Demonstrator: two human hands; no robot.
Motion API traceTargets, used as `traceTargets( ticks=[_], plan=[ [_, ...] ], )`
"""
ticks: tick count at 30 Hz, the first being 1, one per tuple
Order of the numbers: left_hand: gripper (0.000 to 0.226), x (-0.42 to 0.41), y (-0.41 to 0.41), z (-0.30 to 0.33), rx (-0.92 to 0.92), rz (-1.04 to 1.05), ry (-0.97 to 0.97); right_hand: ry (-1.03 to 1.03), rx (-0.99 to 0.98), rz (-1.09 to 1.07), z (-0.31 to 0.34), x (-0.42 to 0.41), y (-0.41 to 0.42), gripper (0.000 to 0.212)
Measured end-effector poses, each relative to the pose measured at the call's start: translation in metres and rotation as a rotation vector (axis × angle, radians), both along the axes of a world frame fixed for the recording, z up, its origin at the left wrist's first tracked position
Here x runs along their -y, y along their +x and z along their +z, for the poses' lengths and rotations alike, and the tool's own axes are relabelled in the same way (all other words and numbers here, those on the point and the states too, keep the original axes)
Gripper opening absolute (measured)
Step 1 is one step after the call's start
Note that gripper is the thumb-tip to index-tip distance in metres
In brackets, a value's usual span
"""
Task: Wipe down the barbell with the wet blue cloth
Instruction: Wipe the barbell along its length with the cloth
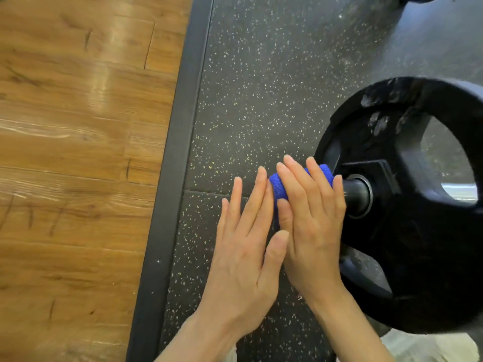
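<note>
Barbell (356, 190) end runs left to right; our right hand (313, 218) presses the blue cloth (279, 188) around it, left hand (243, 246) flat alongside, fingers straight.

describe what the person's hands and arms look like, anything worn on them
Both the left hand and right hand are bare: no gloves, rings, watch or wristbands show. The forearms are bare too, with no sleeves reaching the wrists. Fingernails are short and unpainted.

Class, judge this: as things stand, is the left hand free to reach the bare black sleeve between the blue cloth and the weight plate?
Probably not directly. The right hand lies over the blue cloth, between the left hand and the bare sleeve beside the weight plate.
</note>
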State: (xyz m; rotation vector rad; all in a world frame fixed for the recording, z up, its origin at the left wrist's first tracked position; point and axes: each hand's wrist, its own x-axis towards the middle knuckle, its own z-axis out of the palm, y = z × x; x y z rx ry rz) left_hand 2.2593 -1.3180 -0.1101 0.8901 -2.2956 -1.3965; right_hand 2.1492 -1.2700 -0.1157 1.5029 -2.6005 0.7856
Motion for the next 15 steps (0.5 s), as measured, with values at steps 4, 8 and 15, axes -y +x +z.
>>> traceTargets(
  ticks=[4,8,15],
  plan=[
    [0.069,0.015,-0.003,-0.007,0.008,-0.054,-0.04,0.014,-0.036,-0.092,-0.002,-0.001,-0.016,0.045],
    [0.068,0.021,-0.006,-0.015,-0.046,-0.068,-0.078,-0.024,0.018,-0.131,-0.001,0.012,-0.014,0.045],
    [0.071,0.024,-0.023,-0.011,-0.115,-0.03,0.058,-0.014,-0.013,0.025,0.001,0.028,-0.033,0.042]
  ],
)
